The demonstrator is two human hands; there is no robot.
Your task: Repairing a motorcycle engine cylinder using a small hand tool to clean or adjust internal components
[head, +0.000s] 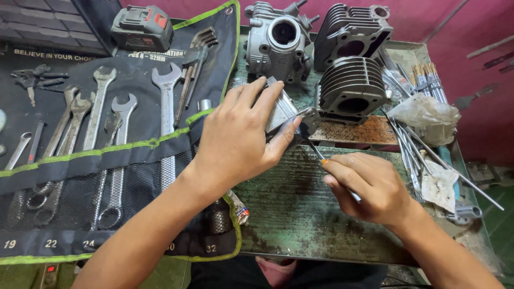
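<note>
The left hand (241, 142) grips a small grey metal engine part (284, 112) above the green worktop (289, 214), just in front of a finned cylinder (350, 91). The right hand (369, 184) is closed around a thin tool (316, 151), perhaps a screwdriver, its tip touching the part. Spanners (107, 134) lie in a tool roll on the left.

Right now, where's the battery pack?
In the head view, the battery pack sits at top left, on the upper edge of the black tool roll, above the row of spanners and left of the engine cylinder head.
</note>
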